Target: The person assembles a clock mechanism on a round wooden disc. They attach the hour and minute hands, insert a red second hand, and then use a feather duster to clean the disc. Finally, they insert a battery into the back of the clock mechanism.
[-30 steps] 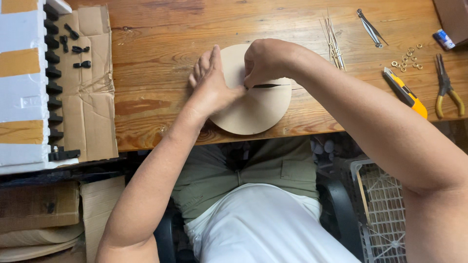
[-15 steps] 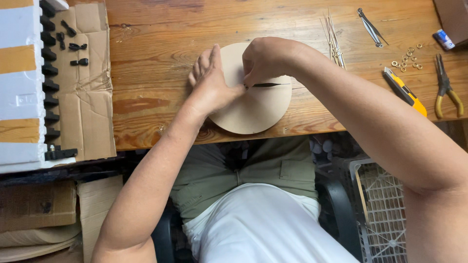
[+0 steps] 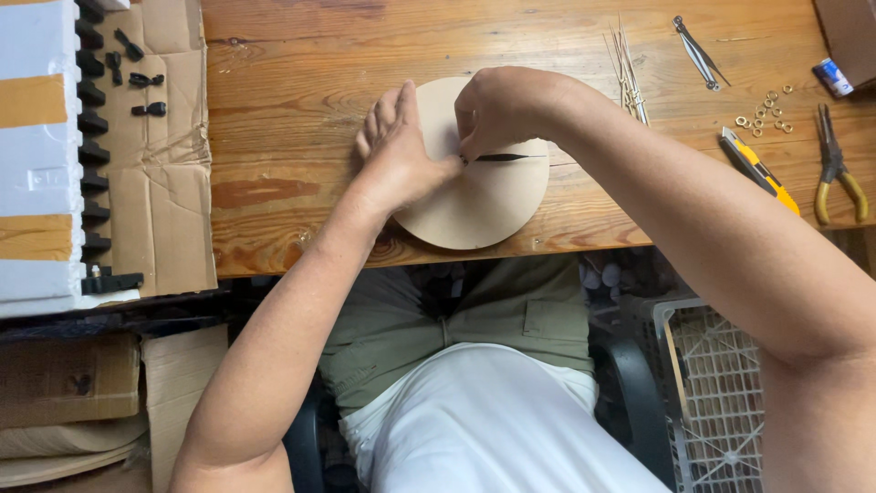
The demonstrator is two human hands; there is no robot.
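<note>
Together both hands (image 3: 456,137) press the cardboard disc (image 3: 484,205).

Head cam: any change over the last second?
Almost nothing. The left hand stays flat on the round cardboard disc, and the right hand keeps its pinch at the dark slit in the disc; nothing was picked up or let go. The view shifted very slightly. The yellow utility knife, pliers and small rings on the wooden table lie as before.
</note>
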